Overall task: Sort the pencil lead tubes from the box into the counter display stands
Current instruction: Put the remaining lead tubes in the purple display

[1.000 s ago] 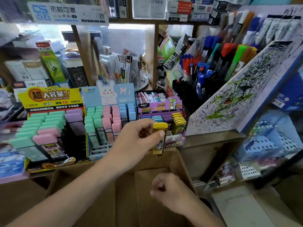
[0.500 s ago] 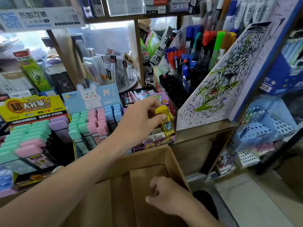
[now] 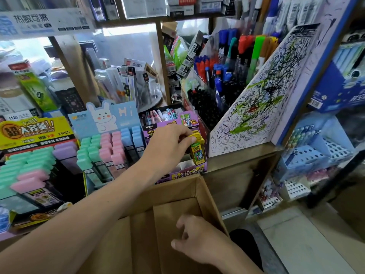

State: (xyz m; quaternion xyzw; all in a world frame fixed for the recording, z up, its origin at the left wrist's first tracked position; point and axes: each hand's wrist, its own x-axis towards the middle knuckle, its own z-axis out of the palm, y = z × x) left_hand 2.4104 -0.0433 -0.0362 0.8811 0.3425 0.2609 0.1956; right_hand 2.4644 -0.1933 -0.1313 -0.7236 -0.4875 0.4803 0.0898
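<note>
- nearest me, my right hand (image 3: 199, 240) is down inside the brown cardboard box (image 3: 142, 230), fingers loosely curled by the inner wall. it has barely shifted over the last second, and i cannot tell whether anything lies under those fingers.
- my left arm reaches over the box's far rim. the left hand (image 3: 169, 143) pinches the top of a yellow-capped pencil lead tube (image 3: 196, 153) between thumb and fingertips.
- a second ago that tube hung just above the box's far edge, short of the stands. now it has been carried forward, and its lower end sits in the right-hand column of the purple cardboard display stand (image 3: 187, 172), just in front of the yellow tubes already stocked (image 3: 201, 138) there.
- i judge this placement nearly finished: the tube wants seating, then letting go. pale dividers show in the stand's front slots, so i reckon there is room for more.
- just left of it, the blue rabbit-card stand of pastel tubes (image 3: 110, 117) has not been touched.
- farther right, a scribbled white test board (image 3: 256, 107) leans on the wooden surface (image 3: 237, 153), with coloured marker pens (image 3: 237, 56) behind it.
</note>
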